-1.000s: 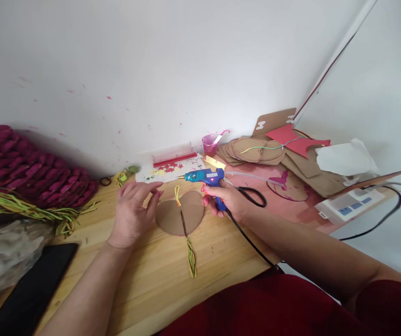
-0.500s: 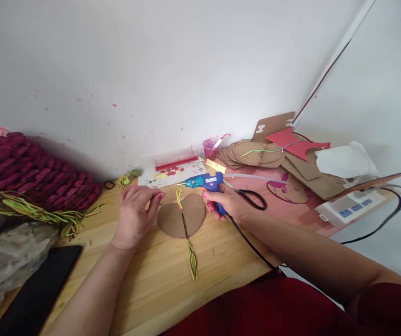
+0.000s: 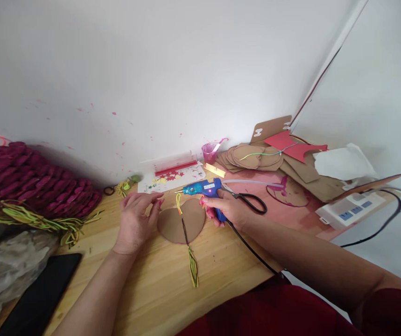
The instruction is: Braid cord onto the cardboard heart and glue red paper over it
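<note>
Right of the cardboard heart (image 3: 171,228), the right hand (image 3: 228,208) grips the glue gun (image 3: 208,188); opposite, the left hand (image 3: 136,220) looks empty (likely gluing; next calls for careful aim).

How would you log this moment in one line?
right hand: holds glue gun | left hand: beside cardboard heart | cord: across heart

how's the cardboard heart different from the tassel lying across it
The cardboard heart is plain brown, while the tassel mixes yellow, green and dark strands. The cardboard heart is broad and flat; the tassel is long and thin. The cardboard heart lies on the table; the tassel crosses it, both ends past its edge. Neither is held.
</note>
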The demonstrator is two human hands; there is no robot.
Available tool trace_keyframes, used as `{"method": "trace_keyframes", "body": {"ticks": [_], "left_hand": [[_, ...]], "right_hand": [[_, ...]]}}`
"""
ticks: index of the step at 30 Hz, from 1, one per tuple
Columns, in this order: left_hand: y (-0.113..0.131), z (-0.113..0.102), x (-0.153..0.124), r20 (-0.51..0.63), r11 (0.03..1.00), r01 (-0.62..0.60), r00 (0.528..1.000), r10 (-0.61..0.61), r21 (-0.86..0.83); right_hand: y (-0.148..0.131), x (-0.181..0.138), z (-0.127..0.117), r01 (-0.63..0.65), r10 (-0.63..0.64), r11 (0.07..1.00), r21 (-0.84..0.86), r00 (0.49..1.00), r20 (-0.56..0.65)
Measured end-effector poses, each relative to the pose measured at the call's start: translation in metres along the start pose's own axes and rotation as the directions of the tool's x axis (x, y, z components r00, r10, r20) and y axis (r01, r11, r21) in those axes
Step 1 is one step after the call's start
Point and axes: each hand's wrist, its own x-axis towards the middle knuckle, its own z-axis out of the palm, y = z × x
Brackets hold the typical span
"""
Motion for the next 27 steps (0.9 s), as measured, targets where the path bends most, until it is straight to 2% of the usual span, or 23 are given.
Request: {"method": "trace_keyframes", "body": {"ticks": [19,23,27], "left_hand": [[-0.004,0.001,0.0,0.018,0.995,0.101,0.995,-0.101,-0.003],[-0.007,0.001,0.0,0.073,0.992,0.128,0.989,-0.128,0.002],[-0.011,0.003,-0.002,0.164,0.996,0.092,0.982,-0.089,-0.009]], "right_hand": [[0.003,0.002,-0.002,0.025,-0.027,0.999,-0.041,0.998,-0.051],[0.004,0.003,-0.003,0.022,-0.024,0.999,-0.049,0.999,-0.049],[0.001,0.001,0.0,0.02,-0.023,0.999,-0.049,0.998,-0.064]]}}
